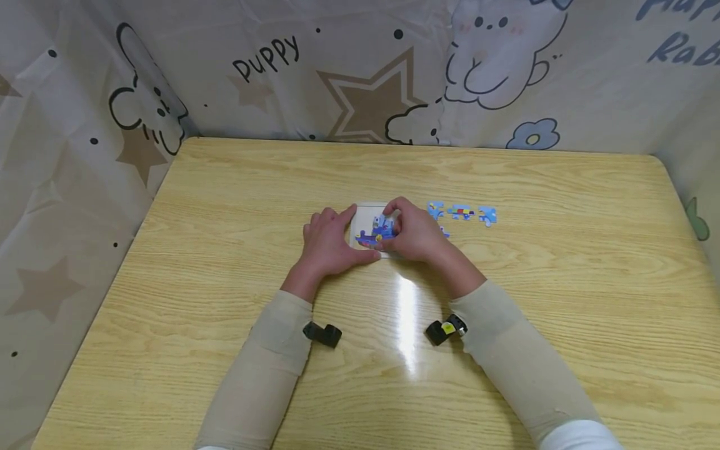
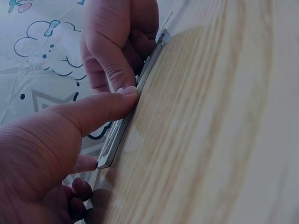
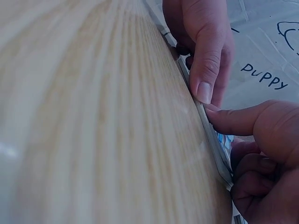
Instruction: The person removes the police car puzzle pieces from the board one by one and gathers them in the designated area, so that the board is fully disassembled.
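A small white puzzle board (image 1: 363, 214) lies flat on the wooden table in the head view, with blue and purple jigsaw pieces (image 1: 368, 238) in its lower and middle part. My left hand (image 1: 328, 242) holds the board at its left side, index finger by the far left corner and thumb along the near edge. Over the board's right part, my right hand (image 1: 416, 232) has its thumb and index finger around a blue puzzle piece (image 1: 385, 226), partly covered by the fingers. In the right wrist view the right thumb (image 3: 233, 121) touches the board's edge (image 3: 211, 126).
Right of the board lie loose pieces: one blue and yellow (image 1: 435, 209), one with red and yellow (image 1: 462, 212), one light blue (image 1: 488, 215). Another piece (image 1: 446, 232) is mostly hidden behind the right hand. A printed cloth (image 1: 360, 81) hangs behind the table (image 1: 562, 281).
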Demonstrator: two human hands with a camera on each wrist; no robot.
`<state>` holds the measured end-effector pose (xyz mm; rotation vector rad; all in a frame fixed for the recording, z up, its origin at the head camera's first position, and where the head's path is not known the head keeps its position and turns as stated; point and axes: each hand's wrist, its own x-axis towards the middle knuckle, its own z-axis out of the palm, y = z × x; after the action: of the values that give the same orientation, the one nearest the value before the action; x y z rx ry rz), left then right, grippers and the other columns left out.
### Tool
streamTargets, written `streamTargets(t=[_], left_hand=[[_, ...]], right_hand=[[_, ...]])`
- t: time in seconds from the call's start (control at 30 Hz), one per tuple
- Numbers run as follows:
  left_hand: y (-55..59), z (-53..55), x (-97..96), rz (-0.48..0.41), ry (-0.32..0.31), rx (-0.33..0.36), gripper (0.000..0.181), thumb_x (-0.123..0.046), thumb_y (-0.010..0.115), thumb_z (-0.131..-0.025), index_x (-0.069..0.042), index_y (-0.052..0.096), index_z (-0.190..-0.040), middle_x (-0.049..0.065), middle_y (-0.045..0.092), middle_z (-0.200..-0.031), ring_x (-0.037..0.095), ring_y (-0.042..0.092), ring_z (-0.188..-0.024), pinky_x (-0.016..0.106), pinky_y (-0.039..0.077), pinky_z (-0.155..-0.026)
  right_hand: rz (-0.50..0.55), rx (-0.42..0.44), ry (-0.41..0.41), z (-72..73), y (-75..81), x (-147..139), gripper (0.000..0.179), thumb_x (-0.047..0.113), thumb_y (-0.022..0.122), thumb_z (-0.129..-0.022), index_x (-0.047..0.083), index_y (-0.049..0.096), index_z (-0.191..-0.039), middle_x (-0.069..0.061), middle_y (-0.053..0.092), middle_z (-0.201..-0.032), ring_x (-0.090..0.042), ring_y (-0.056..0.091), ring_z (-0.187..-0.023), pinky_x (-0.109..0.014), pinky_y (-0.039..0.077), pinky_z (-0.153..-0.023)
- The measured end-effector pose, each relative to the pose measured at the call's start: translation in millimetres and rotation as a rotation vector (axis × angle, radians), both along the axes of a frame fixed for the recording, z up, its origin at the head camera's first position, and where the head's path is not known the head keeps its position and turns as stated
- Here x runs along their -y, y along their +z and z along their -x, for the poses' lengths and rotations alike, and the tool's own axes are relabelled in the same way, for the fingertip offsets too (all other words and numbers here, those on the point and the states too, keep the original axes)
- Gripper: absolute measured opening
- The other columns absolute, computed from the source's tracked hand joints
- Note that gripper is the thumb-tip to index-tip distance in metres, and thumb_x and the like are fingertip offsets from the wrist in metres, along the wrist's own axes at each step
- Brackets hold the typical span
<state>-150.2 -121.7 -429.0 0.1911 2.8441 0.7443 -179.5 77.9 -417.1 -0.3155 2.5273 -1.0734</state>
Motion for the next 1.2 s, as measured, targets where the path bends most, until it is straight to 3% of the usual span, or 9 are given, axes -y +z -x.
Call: streamTargets(t=[0.5,1.2], left_hand=[[0.7,-0.2,-0.1,-0.002,-0.001,-0.005,0.108,-0.066,0.080,-0.071,-0.015,0.037,-0.156,0.006,0.045,-0.109,0.027,0.036,-0.097,0.042,0.027,-0.083],[-1.6,1.1,1.1,0.010,-0.003,-0.005,0.110,-0.067,0.079,-0.070,-0.016,0.037,-0.157,0.006,0.044,-0.109,0.027,0.036,-0.097,0.041,0.027,-0.083]], right_hand=[[0.017,-0.031,0.057,0.8,-1.7,1.4,0.043,0.019,0.085,-0.081,0.014,0.064,-0.118,-0.005,0.049,-0.073,-0.021,0.043,-0.065,-0.036,0.035,-0.065],[-0.001,-0.073,0.067,-1.6,-2.8,0.0,0.048,0.032,0.086,-0.080,0.011,0.060,-0.115,-0.005,0.053,-0.077,-0.020,0.047,-0.065,-0.035,0.037,-0.061]])
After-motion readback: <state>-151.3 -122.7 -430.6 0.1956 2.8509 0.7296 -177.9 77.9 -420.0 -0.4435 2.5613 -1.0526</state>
